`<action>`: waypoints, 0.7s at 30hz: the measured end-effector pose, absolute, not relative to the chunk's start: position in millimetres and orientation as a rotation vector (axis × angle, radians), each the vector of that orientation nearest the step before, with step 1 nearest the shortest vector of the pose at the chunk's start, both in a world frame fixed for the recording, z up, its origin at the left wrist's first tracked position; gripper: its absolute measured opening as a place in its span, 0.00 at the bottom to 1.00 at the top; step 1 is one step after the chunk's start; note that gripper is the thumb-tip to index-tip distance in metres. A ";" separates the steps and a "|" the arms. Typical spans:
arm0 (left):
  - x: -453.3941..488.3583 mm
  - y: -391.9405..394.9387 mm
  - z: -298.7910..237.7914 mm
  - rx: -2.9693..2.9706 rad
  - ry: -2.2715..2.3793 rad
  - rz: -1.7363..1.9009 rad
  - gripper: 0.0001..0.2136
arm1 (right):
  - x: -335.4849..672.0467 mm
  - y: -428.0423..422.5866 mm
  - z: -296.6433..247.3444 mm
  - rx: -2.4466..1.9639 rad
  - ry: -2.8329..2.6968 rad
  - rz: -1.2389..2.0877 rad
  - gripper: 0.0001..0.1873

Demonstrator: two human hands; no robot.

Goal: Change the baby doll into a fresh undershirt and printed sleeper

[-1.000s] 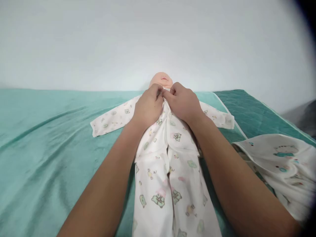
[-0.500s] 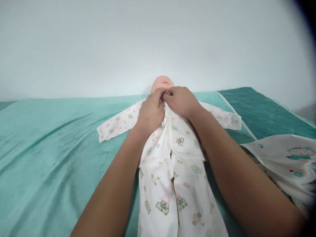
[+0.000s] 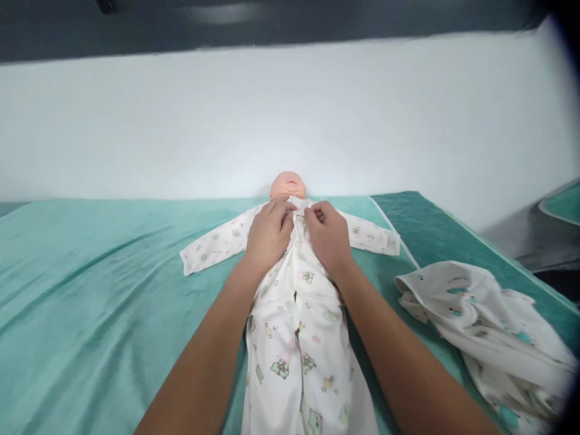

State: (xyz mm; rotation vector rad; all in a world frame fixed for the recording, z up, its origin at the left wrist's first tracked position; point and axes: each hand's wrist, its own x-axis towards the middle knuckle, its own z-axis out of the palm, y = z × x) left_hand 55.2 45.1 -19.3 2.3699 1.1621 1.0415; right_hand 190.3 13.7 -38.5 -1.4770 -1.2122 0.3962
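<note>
A baby doll [image 3: 288, 185] lies on its back, head away from me, its sleeves spread to both sides. It wears a white printed baby shirt [image 3: 308, 275] and matching trousers [image 3: 276, 362]. My left hand [image 3: 268, 235] rests on the shirt's chest, its fingers bent slightly toward the collar and the thumb apart from them. On the other side of the front opening, my right hand [image 3: 330, 237] has its fingers curled in a pinch at the shirt's edge near the collar. The exact bit of cloth between those fingertips is partly hidden.
A light green sheet [image 3: 104, 290] covers the surface under the doll, with a darker green quilted strip [image 3: 421, 223] at the right. A crumpled white printed cloth [image 3: 480, 314] lies right of my right forearm. Behind the doll's head stands a white wall [image 3: 290, 115].
My hands, together at the doll's neck before, have come apart and slightly down the chest, uncovering the collar. The view has tilted up, showing more wall and more of the crumpled cloth.
</note>
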 end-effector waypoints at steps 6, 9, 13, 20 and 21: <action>55.5 23.6 -25.4 2.430 1.235 1.053 0.18 | 181.1 -26.3 -52.4 -1.339 -1.254 0.424 0.18; 55.9 22.2 -27.8 2.444 1.215 1.054 0.19 | 182.2 -27.5 -52.3 -1.347 -1.335 0.372 0.17; 57.8 26.8 -27.8 2.420 1.198 1.081 0.20 | 186.2 -14.2 -42.6 -1.421 -1.426 0.423 0.17; 64.0 28.9 -26.7 2.444 1.229 1.063 0.19 | 186.5 -0.7 -30.3 -1.641 -1.438 0.392 0.13; 64.6 28.3 -26.9 2.442 1.239 1.063 0.18 | 186.5 -1.0 -30.1 -1.640 -1.435 0.377 0.13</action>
